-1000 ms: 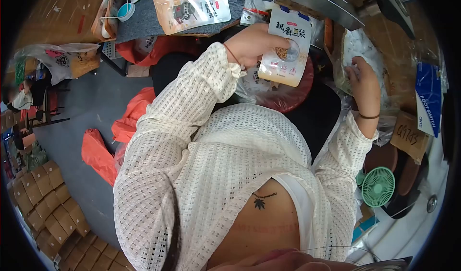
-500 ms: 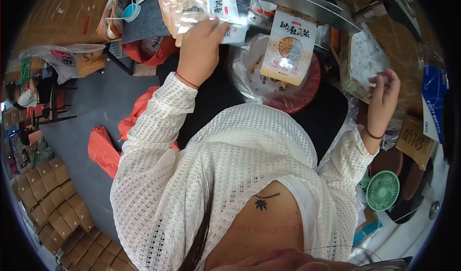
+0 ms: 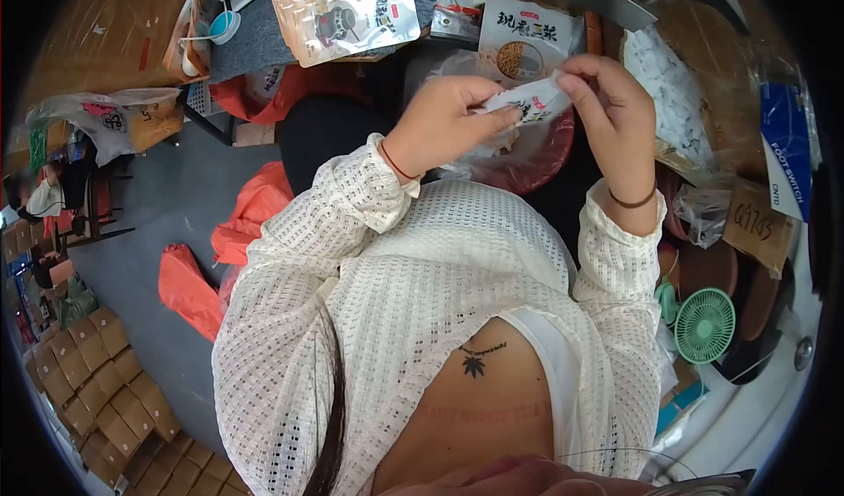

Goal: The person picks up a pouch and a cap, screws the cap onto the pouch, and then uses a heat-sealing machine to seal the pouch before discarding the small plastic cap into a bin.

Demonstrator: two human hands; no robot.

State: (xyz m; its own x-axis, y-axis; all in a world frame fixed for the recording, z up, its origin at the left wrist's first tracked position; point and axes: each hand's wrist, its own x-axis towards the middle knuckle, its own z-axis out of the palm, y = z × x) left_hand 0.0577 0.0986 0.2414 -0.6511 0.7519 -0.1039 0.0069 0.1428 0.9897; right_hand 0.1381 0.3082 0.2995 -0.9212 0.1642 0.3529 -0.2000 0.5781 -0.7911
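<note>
A white printed pouch (image 3: 538,99) is held up between my two hands, its face tilted so that only part of the print shows. My left hand (image 3: 444,125) pinches its left end between thumb and fingers. At the other end, the thumb and forefinger of my right hand (image 3: 615,105) close on the pouch's upper edge. Just beyond it, a larger-looking soybean-print pouch (image 3: 520,32) hangs upright below a metal machine edge. Under my hands is a red bucket (image 3: 536,164) with a clear plastic liner, partly hidden by them.
A stack of printed pouches (image 3: 347,13) lies on the grey-covered table (image 3: 251,52). To the right stands a carton of small white packets (image 3: 659,92), near a blue foot switch box (image 3: 785,149) and a green fan (image 3: 704,325). Red plastic bags (image 3: 255,215) lie on the floor.
My left hand has come from the pouch stack toward the middle, bringing a pouch. My right hand has moved left from the white packets and now grips that pouch's edge.
</note>
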